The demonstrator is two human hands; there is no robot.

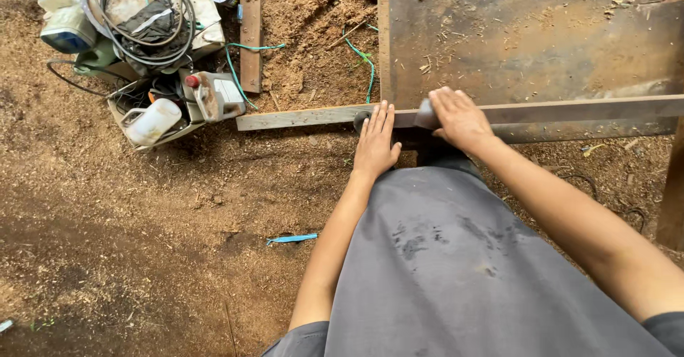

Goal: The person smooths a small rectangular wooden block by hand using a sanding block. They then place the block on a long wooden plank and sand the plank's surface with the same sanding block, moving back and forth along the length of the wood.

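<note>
A long narrow wooden plank (pixel 299 117) lies across the near edge of a worn metal machine table (pixel 527 43). My left hand (pixel 375 142) rests flat on the plank, fingers straight and together. My right hand (pixel 459 117) presses down on the same plank just to the right, fingers curled over its top edge. A dark rounded part (pixel 426 117) sits under my right hand. My grey shirt fills the lower right.
Sawdust covers the dirt floor. At the upper left stands a pile of gear: coiled cables (pixel 146 15), white plastic jugs (pixel 151 120), a small machine (pixel 214 95). A short board (pixel 250 29) and green cord (pixel 246 50) lie nearby. A blue strip (pixel 292 239) lies on the ground.
</note>
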